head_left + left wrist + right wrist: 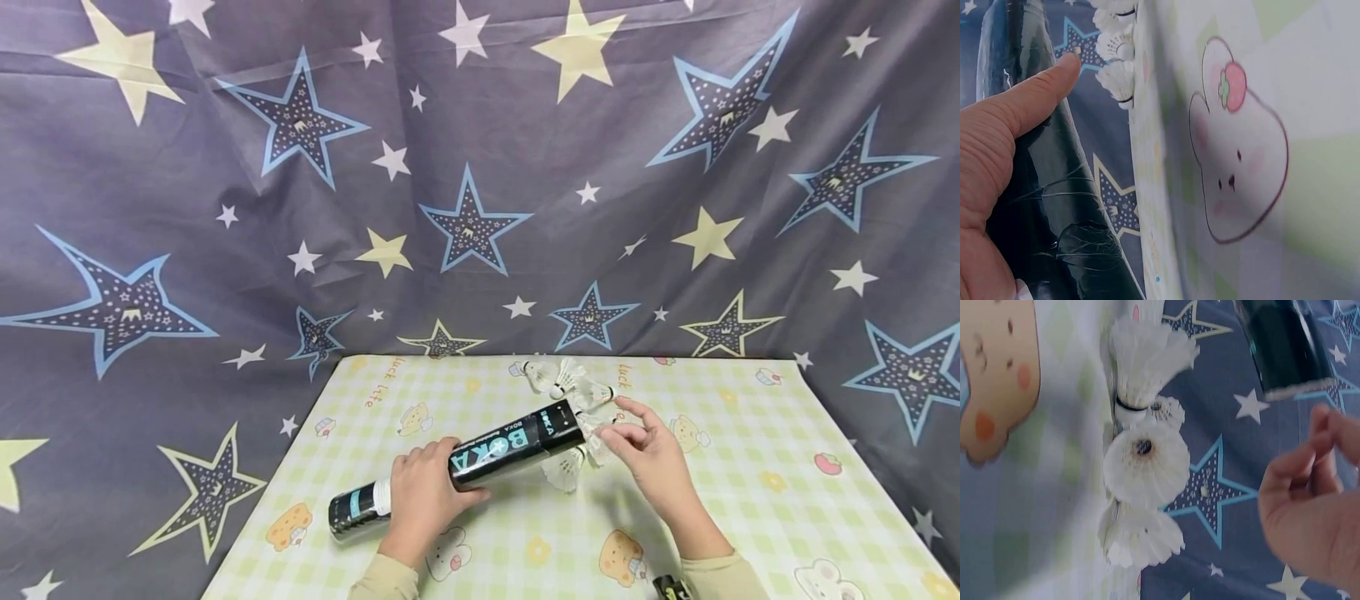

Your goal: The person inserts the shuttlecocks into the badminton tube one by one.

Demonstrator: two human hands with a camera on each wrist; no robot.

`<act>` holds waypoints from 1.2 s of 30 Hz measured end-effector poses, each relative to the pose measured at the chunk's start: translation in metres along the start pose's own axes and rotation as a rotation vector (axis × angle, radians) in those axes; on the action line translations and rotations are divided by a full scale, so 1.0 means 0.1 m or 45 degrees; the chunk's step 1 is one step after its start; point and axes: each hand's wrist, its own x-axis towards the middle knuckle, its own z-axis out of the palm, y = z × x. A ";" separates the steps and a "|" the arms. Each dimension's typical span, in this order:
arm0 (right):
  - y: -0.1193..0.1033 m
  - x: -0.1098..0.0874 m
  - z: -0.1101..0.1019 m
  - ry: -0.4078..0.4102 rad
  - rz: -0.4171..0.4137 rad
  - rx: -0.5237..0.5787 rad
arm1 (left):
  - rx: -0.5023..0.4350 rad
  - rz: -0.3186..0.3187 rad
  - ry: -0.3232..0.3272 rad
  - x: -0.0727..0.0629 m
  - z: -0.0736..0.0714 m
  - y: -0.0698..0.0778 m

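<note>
My left hand (426,497) grips a long black shuttlecock tube (498,454) with "BOKA" lettering around its middle. The tube is held slanting, its right end higher than its left. In the left wrist view the thumb (1047,87) lies along the tube's dark, shiny side. Close to the tube's right end is my right hand (656,458), thumb and forefinger apart, with nothing visible held between them. Several white feather shuttlecocks (564,468) lie in a loose group on the table behind and below that end. In the right wrist view, shuttlecocks (1146,464) lie left of the right hand's bent fingers.
A cloth with green checks and cartoon figures covers the table (750,500). Behind it hangs a dark curtain (525,125) patterned with stars. A small black object (670,587) is beside the right sleeve at the front edge of the view.
</note>
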 end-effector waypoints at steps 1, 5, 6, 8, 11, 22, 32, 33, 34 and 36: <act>0.00 0.01 -0.03 0.038 0.032 -0.022 | -0.005 -0.012 0.006 0.00 -0.01 -0.01; 0.06 0.05 -0.12 0.124 0.144 -0.173 | -0.023 -0.041 0.024 -0.01 -0.03 -0.06; 0.09 0.06 -0.13 0.120 0.163 -0.218 | -0.025 -0.045 0.022 -0.01 -0.03 -0.07; 0.17 0.07 -0.14 0.086 0.187 -0.293 | -0.023 -0.046 0.019 -0.02 -0.03 -0.08; 0.29 0.08 -0.10 0.007 0.210 -0.339 | -0.008 -0.029 0.020 -0.03 -0.02 -0.09; 0.39 0.07 0.07 -0.155 0.212 -0.315 | -0.005 -0.015 0.020 -0.04 0.00 -0.08; 0.38 0.05 0.04 -0.091 0.231 -0.402 | -0.015 -0.014 0.020 -0.04 -0.02 -0.06; 0.37 0.05 0.02 -0.067 0.214 -0.438 | -0.015 -0.016 0.020 -0.04 -0.02 -0.06; 0.36 0.04 0.00 -0.038 0.194 -0.472 | -0.015 -0.017 0.021 -0.04 -0.02 -0.06; 0.34 0.03 -0.05 0.027 0.137 -0.550 | -0.015 -0.019 0.022 -0.04 -0.03 -0.06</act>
